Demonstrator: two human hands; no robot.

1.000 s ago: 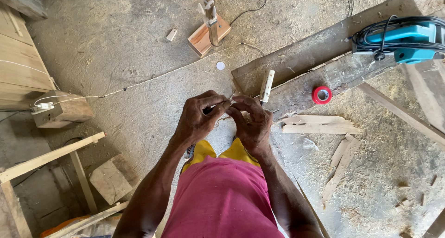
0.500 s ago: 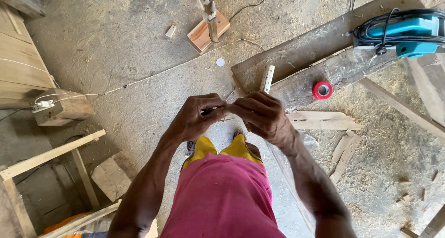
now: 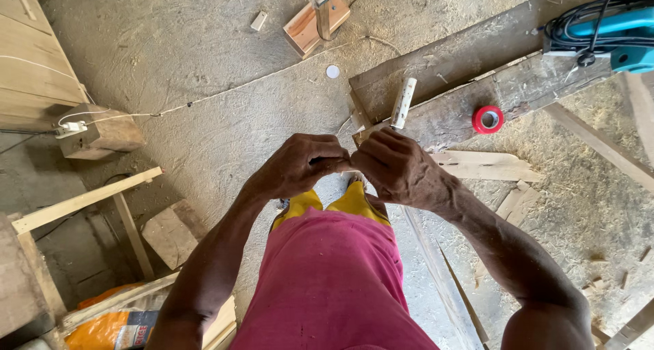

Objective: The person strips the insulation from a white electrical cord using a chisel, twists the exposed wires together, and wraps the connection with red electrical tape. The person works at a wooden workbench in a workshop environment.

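Thin piece (image 3: 346, 162): held at waist height in front of the person, above the dusty floor (image 3: 204, 50) and just short of the near end of the grey plank (image 3: 477, 57). Only a sliver shows where the fingertips meet, and its kind cannot be told.

**Hand state**
- Left hand (image 3: 300, 164): clenched, fingers curled inward, thumb and forefinger pinching the thin piece.
- Right hand (image 3: 398, 167): clenched, knuckles up, fingertips closed on the same piece from the opposite side.
- The two hands touch at the fingertips.

**Step in hand (judged)**
Fine two-handed work at the pinch point, such as twisting or stripping. Any further move calls for a steady grip from both sides and small finger motions, not arm travel.

**Axis and heading**
The piece seems to run from one hand to the other, across the view. Too little is exposed to confirm this, or to say which end leads.

**Surroundings**
- White tube (image 3: 402, 102): lies on the plank, just beyond the right hand.
- Red tape roll (image 3: 488, 119): flat on the plank, farther right.
- Blue power tool (image 3: 630, 40): at the far end of the plank, with its cord coiled on it.
- White cord (image 3: 225, 91): trails across the floor, well apart from the hands.
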